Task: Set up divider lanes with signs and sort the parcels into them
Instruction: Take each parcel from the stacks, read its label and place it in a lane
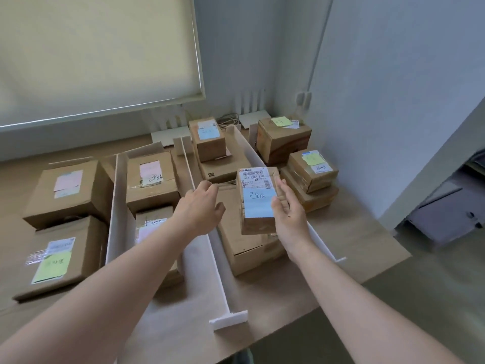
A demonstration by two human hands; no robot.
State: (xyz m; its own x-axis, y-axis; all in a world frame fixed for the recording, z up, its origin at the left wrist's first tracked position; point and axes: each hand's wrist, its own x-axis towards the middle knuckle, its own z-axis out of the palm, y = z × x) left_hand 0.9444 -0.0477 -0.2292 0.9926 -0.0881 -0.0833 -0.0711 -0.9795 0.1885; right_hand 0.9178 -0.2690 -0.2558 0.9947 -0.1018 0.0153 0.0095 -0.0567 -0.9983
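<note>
Cardboard parcels already fill most lanes on the table (367,232). Head view, the only one: three white dividers stand up — left divider (116,206), middle divider (199,248), right divider (249,151) running toward the table's right edge. No upright signs that I can make out; lanes seem keyed by sticky-note colour instead.

Sorted so far, as a judgement: two boxes at the table's left edge, one pink-note, one green-note (52,266); pink-note boxes (151,177) between left and middle dividers; blue-note box (208,137) stacked at the back of the middle lane; yellow-note boxes (312,166) toward the far right corner. Looks near done; one parcel in hand at least.

Right hand (288,206) grips the blue-note parcel (258,200) along its right side, thumb on the top face, parcel held above the flat box (244,240) in the middle lane, tilted toward camera. Can't tell if it touches that box.

Left hand (202,206) hovers over the middle divider, fingers loosely curled, holding nothing, just beside the parcel's left edge.
</note>
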